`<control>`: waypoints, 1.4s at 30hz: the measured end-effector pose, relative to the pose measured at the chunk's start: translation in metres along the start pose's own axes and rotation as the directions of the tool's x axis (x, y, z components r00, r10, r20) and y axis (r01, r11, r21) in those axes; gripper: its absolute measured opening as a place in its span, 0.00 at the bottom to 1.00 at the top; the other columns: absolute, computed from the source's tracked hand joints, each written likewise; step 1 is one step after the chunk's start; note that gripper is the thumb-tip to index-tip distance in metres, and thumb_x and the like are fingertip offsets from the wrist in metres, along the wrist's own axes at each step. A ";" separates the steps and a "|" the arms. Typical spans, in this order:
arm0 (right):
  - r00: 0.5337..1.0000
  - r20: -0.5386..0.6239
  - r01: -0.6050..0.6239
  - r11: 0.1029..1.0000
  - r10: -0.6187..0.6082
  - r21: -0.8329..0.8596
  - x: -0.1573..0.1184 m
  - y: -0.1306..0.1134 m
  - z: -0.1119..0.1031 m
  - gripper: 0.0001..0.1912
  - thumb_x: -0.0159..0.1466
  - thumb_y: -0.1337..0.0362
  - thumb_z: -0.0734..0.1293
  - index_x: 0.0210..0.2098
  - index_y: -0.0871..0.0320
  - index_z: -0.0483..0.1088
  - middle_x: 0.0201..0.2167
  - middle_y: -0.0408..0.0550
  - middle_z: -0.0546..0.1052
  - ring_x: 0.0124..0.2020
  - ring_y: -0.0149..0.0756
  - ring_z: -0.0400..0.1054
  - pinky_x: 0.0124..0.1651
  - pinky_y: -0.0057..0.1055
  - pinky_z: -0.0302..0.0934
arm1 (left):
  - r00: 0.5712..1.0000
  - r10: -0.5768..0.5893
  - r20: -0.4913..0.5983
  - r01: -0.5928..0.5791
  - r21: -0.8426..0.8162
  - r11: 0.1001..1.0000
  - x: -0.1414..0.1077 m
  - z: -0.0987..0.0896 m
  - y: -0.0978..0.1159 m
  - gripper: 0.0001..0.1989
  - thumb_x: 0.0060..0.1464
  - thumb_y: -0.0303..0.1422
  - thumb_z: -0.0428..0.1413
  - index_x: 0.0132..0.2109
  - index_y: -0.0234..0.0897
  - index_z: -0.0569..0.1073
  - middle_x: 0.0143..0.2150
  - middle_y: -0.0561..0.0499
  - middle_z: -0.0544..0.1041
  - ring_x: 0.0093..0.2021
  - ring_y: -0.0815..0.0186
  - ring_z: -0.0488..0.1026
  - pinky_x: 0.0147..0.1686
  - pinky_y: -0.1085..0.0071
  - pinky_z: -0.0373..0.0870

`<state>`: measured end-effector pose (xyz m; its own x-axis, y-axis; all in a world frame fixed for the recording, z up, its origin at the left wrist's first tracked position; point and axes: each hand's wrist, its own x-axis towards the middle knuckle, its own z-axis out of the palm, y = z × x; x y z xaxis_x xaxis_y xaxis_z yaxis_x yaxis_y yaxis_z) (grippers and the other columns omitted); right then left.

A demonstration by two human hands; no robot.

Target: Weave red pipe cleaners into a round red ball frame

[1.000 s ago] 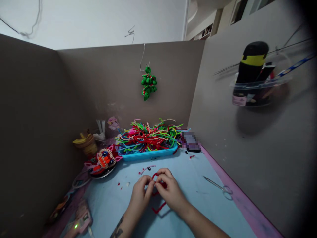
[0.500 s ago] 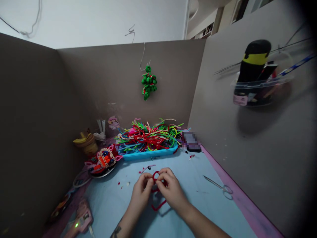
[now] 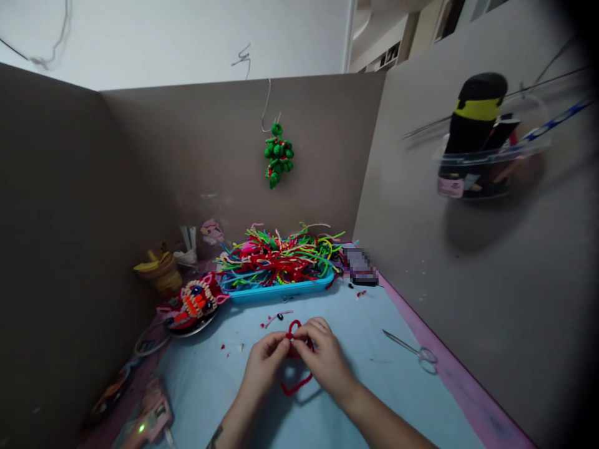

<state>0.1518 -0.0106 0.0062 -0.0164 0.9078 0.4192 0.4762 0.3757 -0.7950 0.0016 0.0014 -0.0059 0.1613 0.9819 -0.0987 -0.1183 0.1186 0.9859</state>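
Both hands meet over the blue mat at the lower centre. My left hand pinches a red fuzzy stem between thumb and forefinger. Right beside it, my right hand is closed on the same stem with its fingertips. A small red loop stands up between the fingertips, and a bent length hangs below the hands. The part inside the grip is hidden by the fingers.
Behind the hands is a blue tray heaped with coloured stems. Scissors lie at right, a phone beyond. At left are a red beaded figure and a pink glue gun. Grey panels surround the table.
The red stem has shifted slightly between the fingers; its upper loop looks taller and narrower, and the hanging end has swung a little left. Both hands keep their pinch.
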 end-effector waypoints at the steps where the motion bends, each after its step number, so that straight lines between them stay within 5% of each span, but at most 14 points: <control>1: 1.000 0.004 0.008 1.000 -0.008 -0.013 0.000 0.000 0.000 0.08 0.59 0.72 0.65 0.26 0.55 0.71 0.26 0.44 0.73 0.36 0.39 0.64 0.40 0.33 0.58 | 1.000 -0.002 -0.001 0.002 0.000 1.000 0.000 0.000 0.001 0.20 0.43 0.46 0.65 0.36 0.31 0.80 0.33 0.42 0.82 0.34 0.59 0.77 0.39 0.65 0.70; 9: 0.997 0.022 0.081 0.993 -0.079 -0.085 -0.004 0.000 0.002 0.09 0.60 0.72 0.65 0.26 0.54 0.72 0.26 0.45 0.73 0.36 0.39 0.64 0.42 0.35 0.56 | 0.997 0.061 -0.049 -0.056 0.106 0.993 -0.006 0.006 0.008 0.19 0.44 0.47 0.63 0.31 0.33 0.79 0.28 0.45 0.80 0.31 0.60 0.74 0.36 0.66 0.69; 13: 0.998 0.068 0.003 0.998 -0.008 0.067 -0.003 0.000 0.003 0.06 0.60 0.68 0.66 0.27 0.54 0.74 0.27 0.45 0.73 0.37 0.39 0.65 0.43 0.35 0.58 | 0.988 0.093 -0.120 -0.074 0.155 0.985 -0.004 0.002 0.008 0.16 0.45 0.44 0.62 0.25 0.34 0.76 0.22 0.51 0.75 0.27 0.65 0.69 0.31 0.70 0.65; 16: 0.982 0.051 -0.189 0.906 0.183 0.380 0.006 0.012 -0.001 0.08 0.59 0.59 0.66 0.29 0.56 0.73 0.29 0.45 0.74 0.34 0.37 0.66 0.41 0.33 0.60 | 0.983 -0.069 -0.168 0.053 -0.099 0.994 0.001 -0.007 0.008 0.14 0.43 0.40 0.64 0.22 0.34 0.72 0.19 0.55 0.71 0.22 0.71 0.65 0.25 0.75 0.62; 17: 0.958 0.024 -0.262 0.839 0.285 0.476 0.010 0.018 -0.003 0.11 0.59 0.55 0.66 0.29 0.57 0.72 0.28 0.45 0.73 0.32 0.37 0.66 0.39 0.33 0.60 | 0.971 -0.153 -0.184 0.104 -0.251 0.962 0.002 -0.011 0.008 0.14 0.44 0.40 0.63 0.23 0.34 0.71 0.19 0.56 0.70 0.21 0.72 0.64 0.24 0.75 0.62; 20: 0.880 -0.015 -0.367 0.700 0.474 0.612 0.018 0.035 -0.009 0.17 0.55 0.49 0.69 0.28 0.58 0.70 0.25 0.43 0.72 0.29 0.35 0.64 0.35 0.30 0.58 | 0.945 -0.290 -0.149 0.220 -0.364 0.905 0.006 -0.018 0.010 0.09 0.46 0.35 0.61 0.27 0.34 0.71 0.22 0.54 0.73 0.21 0.70 0.69 0.24 0.74 0.66; 26: 0.850 0.222 -0.503 0.608 0.478 0.614 0.016 0.036 -0.003 0.20 0.50 0.47 0.71 0.28 0.59 0.72 0.23 0.42 0.72 0.26 0.32 0.62 0.32 0.27 0.54 | 0.900 -0.423 -0.105 0.324 -0.488 0.811 0.006 -0.017 0.011 0.03 0.49 0.28 0.58 0.30 0.34 0.71 0.24 0.52 0.75 0.22 0.69 0.72 0.27 0.72 0.71; 29: 0.869 0.310 -0.495 0.656 0.386 0.570 0.012 0.027 0.002 0.21 0.51 0.46 0.70 0.27 0.59 0.71 0.22 0.40 0.70 0.26 0.31 0.61 0.33 0.28 0.54 | 0.937 -0.333 -0.103 0.273 -0.375 0.886 0.004 -0.013 0.010 0.08 0.47 0.31 0.59 0.25 0.34 0.68 0.19 0.55 0.71 0.18 0.72 0.67 0.22 0.76 0.65; 34: 0.866 0.385 -0.488 0.706 0.318 0.513 0.009 0.016 0.000 0.21 0.55 0.45 0.68 0.31 0.59 0.71 0.25 0.41 0.71 0.28 0.32 0.62 0.36 0.29 0.55 | 0.987 -0.155 0.044 0.151 0.075 0.986 -0.003 -0.006 0.010 0.10 0.44 0.34 0.57 0.21 0.35 0.68 0.14 0.58 0.65 0.15 0.73 0.60 0.18 0.76 0.55; 42: 0.794 0.561 -0.582 0.566 0.236 0.584 0.004 0.008 -0.001 0.15 0.49 0.60 0.72 0.30 0.55 0.61 0.18 0.31 0.63 0.18 0.24 0.54 0.25 0.22 0.46 | 0.996 -0.051 0.078 0.028 0.269 0.963 -0.005 -0.001 0.009 0.09 0.47 0.35 0.53 0.23 0.36 0.69 0.18 0.54 0.69 0.20 0.69 0.64 0.23 0.74 0.58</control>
<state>0.1565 -0.0044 0.0017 -0.3935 0.9138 -0.1012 -0.2347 -0.2063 -0.9499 -0.0008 -0.0022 0.0037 0.2428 0.9602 -0.1380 0.1545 0.1021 0.9827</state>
